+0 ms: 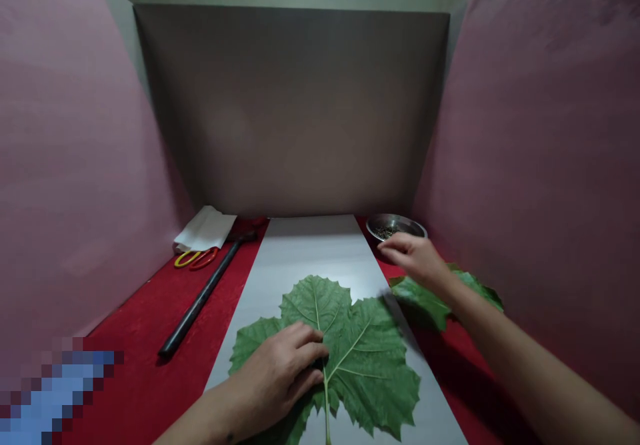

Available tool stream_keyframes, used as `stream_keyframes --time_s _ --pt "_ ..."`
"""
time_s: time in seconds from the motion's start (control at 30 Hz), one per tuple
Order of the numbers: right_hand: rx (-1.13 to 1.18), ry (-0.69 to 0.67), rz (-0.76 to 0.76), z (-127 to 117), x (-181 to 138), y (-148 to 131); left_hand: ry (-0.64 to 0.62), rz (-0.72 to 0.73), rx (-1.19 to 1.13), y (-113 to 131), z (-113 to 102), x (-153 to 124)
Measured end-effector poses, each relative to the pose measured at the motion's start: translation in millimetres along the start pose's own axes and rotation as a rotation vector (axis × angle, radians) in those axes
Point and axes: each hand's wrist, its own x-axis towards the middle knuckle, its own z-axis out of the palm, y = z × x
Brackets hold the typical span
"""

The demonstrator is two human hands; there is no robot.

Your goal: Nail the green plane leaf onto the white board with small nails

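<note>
Left hand (283,365), grip spread, presses one leaf (360,352); right hand (415,258), grip spread, hovers over second leaf (425,304) by one bowl (395,225).

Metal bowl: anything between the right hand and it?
Nothing visible. The right hand hovers at the near rim of the metal bowl; the loose leaves lie under its wrist, nearer the person, not in between.

Looks like we're at a little homemade craft booth: pink boards (65,165) walling in a red-clothed worktop (145,358), with scissors (196,258) and a hammer (205,295).
</note>
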Motion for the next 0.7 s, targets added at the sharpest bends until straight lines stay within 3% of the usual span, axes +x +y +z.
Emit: stream_keyframes --time_s 0.1,0.27,0.47,0.7 --pt "-0.357 -0.095 0.322 -18.1 53.6 47.0 -0.004 -0.013 0.002 0.9 -1.0 0.1" --pt "-0.453 -0.221 0.374 -8.8 90.8 99.5 -0.018 -0.045 0.009 4.7 -2.7 -1.1" --pt "-0.468 -0.27 0.353 4.3 99.1 118.4 -0.032 -0.065 0.027 7.6 -4.6 -0.5" --pt "-0.406 -0.104 0.422 -7.7 100.2 124.8 -0.041 -0.06 0.04 6.6 -2.1 -0.3"
